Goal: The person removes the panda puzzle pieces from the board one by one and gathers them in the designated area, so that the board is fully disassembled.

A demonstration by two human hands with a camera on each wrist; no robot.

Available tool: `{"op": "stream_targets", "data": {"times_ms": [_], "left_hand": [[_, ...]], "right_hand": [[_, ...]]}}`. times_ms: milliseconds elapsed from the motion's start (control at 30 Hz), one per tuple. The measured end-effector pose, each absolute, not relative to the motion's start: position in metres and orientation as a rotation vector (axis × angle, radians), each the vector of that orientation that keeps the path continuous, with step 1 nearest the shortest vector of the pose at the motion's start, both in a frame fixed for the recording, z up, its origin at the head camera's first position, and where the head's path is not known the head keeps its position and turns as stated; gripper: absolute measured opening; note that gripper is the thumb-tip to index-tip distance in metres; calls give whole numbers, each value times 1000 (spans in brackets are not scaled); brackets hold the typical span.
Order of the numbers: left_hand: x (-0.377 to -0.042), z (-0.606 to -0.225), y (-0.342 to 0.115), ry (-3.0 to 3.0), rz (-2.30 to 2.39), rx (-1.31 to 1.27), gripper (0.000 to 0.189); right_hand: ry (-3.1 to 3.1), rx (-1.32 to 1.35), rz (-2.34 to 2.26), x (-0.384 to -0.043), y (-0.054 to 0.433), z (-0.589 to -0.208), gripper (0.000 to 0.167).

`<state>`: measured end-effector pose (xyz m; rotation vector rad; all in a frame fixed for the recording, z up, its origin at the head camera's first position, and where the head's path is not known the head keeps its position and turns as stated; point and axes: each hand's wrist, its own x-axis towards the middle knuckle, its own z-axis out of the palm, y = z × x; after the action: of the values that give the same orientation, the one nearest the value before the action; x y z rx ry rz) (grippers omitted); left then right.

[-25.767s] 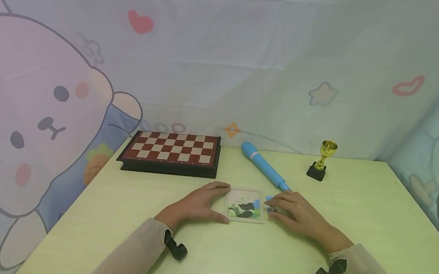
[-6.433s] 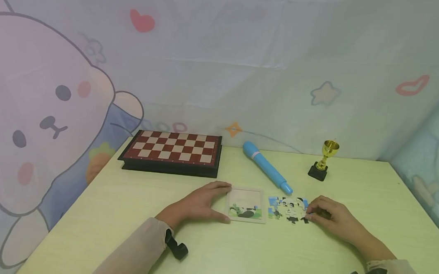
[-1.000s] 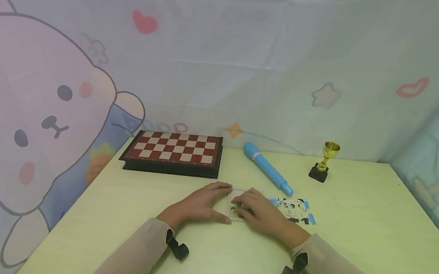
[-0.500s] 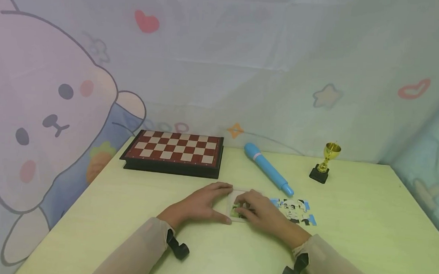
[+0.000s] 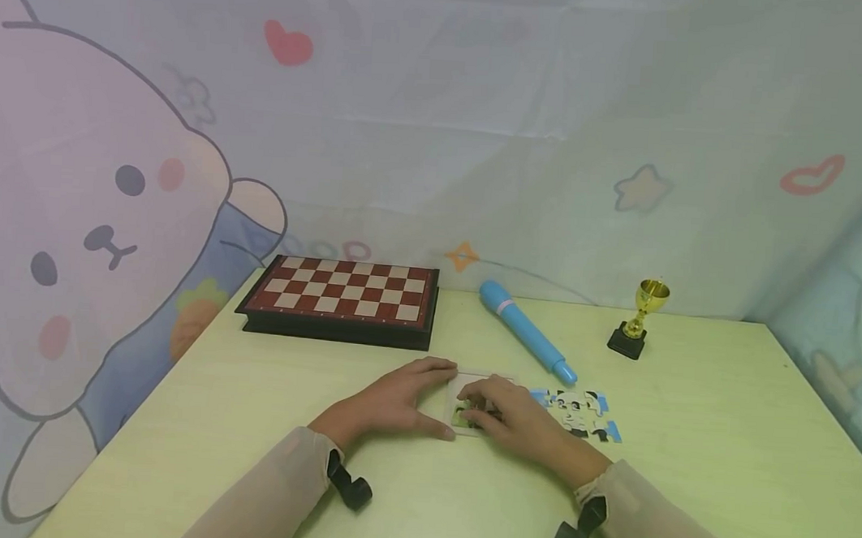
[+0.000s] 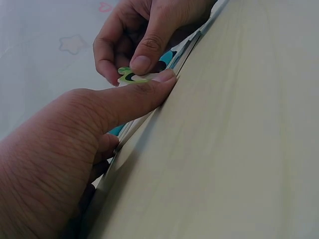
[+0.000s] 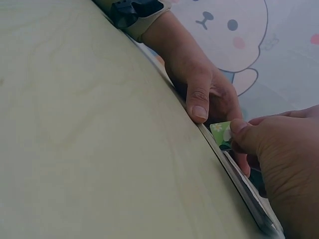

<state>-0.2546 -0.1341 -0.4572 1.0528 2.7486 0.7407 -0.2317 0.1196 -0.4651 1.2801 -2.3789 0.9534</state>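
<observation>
My left hand lies at the left side of a small white puzzle tray, fingertips at its far corner and thumb at its near corner. Over the tray, my right hand pinches a green puzzle piece between thumb and fingers. In the right wrist view this puzzle piece shows a small flower and stands tilted up from the tray. The left wrist view shows the same piece just behind my left thumb. Right of the tray lie several panda puzzle pieces; my right hand hides part of the tray.
A folded chessboard box stands at the back left of the table. Behind the loose pieces lies a blue marker-shaped stick. A gold trophy cup on a black base is at the back right. A printed curtain hangs behind.
Since the earliest frames, several pieces have gone from the tray to the table at right. My right hand has returned over the tray and now pinches a green piece. My left hand stays put.
</observation>
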Motion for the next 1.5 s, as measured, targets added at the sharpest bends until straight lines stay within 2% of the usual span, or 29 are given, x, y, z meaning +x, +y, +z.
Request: {"op": "stream_targets", "data": {"times_ms": [1500], "left_hand": [[-254,-457,-133,2755,741,1053,103]], "right_hand": [[-2290,1298,1046,-231,124,-466,18]]}}
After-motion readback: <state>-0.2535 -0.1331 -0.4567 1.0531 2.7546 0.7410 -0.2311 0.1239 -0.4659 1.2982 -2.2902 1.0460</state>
